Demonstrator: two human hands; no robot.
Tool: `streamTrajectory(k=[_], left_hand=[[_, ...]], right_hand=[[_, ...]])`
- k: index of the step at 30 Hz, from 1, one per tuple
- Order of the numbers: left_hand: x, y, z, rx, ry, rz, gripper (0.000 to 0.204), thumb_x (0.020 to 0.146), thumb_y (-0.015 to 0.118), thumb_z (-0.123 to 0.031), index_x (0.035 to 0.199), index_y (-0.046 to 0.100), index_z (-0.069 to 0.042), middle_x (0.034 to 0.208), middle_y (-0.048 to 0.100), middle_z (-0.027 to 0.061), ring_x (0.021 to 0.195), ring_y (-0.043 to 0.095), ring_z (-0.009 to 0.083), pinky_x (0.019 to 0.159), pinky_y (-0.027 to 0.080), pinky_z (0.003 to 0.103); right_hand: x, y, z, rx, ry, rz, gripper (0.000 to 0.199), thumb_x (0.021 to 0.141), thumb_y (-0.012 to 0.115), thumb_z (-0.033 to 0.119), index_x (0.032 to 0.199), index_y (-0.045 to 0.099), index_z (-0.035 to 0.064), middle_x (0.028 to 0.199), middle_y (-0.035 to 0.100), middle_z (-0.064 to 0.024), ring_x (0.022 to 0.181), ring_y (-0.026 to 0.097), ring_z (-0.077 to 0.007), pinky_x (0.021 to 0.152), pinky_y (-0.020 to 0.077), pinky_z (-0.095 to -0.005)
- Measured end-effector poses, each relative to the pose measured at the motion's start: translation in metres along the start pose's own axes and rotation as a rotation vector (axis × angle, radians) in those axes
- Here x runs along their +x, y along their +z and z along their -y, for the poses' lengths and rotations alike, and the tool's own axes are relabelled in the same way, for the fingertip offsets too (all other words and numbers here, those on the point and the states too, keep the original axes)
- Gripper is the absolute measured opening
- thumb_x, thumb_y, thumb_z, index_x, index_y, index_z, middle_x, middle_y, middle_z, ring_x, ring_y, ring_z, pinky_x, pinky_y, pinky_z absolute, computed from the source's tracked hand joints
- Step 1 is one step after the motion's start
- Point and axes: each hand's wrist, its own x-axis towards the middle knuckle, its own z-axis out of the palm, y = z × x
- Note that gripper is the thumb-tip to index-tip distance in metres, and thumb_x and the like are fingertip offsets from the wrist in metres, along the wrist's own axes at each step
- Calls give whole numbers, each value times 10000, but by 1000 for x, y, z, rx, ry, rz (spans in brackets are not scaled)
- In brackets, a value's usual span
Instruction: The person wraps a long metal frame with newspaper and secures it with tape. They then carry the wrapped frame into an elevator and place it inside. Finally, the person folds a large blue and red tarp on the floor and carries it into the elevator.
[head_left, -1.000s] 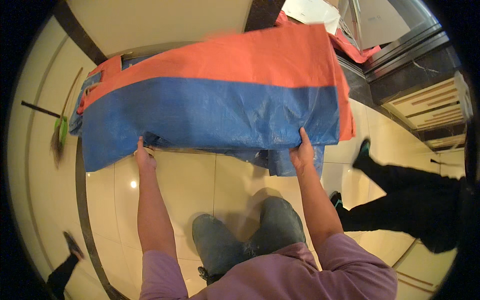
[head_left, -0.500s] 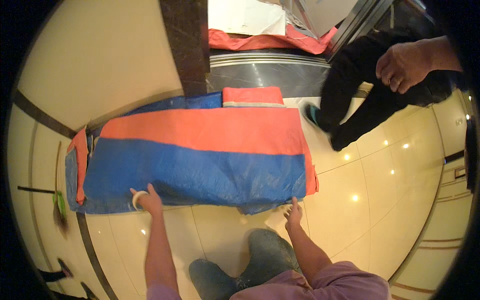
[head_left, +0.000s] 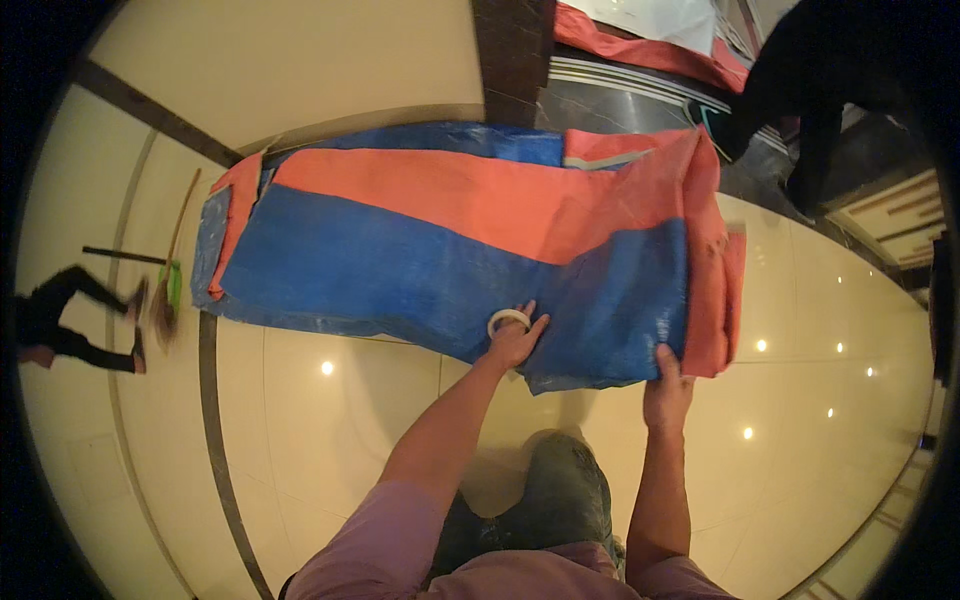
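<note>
The left hand (head_left: 515, 340) is pressing a tape roll (head_left: 508, 321) flat-palmed onto the blue-and-orange tarp (head_left: 420, 260); at its 4 o'clock, the right hand (head_left: 667, 388) is pinching the tarp's near edge.

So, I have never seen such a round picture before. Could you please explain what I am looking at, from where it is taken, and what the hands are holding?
The picture comes from a wide fisheye camera worn on a person's head, looking down, so straight lines bend near the rim. The two bare arms entering from below belong to that person. A folded blue and orange tarp lies on a shiny tiled floor. The left hand rests on its near edge with a roll of white tape at the fingers. The right hand grips the tarp's near right corner. A broom lies at the left, beside another person's legs. A second person in dark clothes stands at the upper right.
</note>
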Motion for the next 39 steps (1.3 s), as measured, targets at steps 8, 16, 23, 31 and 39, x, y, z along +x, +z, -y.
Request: streamTrajectory(k=[8,16,23,31,39], left_hand=[[-134,-43,93,-1108,-215,-211,802,978,525,-541,1550,282,-34,1566,335,235,1448,321,376,1189,253,464],[-223,-104,120,-552,-256,-1052,862,957,639,-450,1558,225,9,1580,293,229,1457,298,360,1193,238,442],[-115,-257,166,118,-211,-648,1008,919,584,-622,1571,189,38,1571,291,317,1480,269,421,1205,221,451],[-119,-202,191,78,-542,-206,916,957,367,-729,1555,325,-37,1539,420,229,1426,408,350,1200,249,410],[-74,-71,58,-1048,-291,198,751,1033,336,-588,1506,396,-7,1526,449,174,1367,467,299,1158,331,413]], right_hand=[[-98,281,20,-546,-492,876,506,746,728,243,1176,601,10,1019,686,-270,950,660,-454,827,525,-518],[-160,353,-97,-377,-421,1052,514,824,740,295,1229,633,-3,1144,653,-222,1172,593,-379,972,486,-479],[-37,204,-197,-475,123,224,716,823,798,409,1348,562,-18,1326,601,-190,1273,533,-321,1066,426,-441],[-14,220,-139,-137,468,713,692,844,774,362,1367,543,-26,1260,636,-149,1144,602,-247,1031,460,-387],[-38,205,66,-385,17,655,560,827,723,164,1291,526,-79,1178,667,-246,1082,663,-313,956,505,-396]])
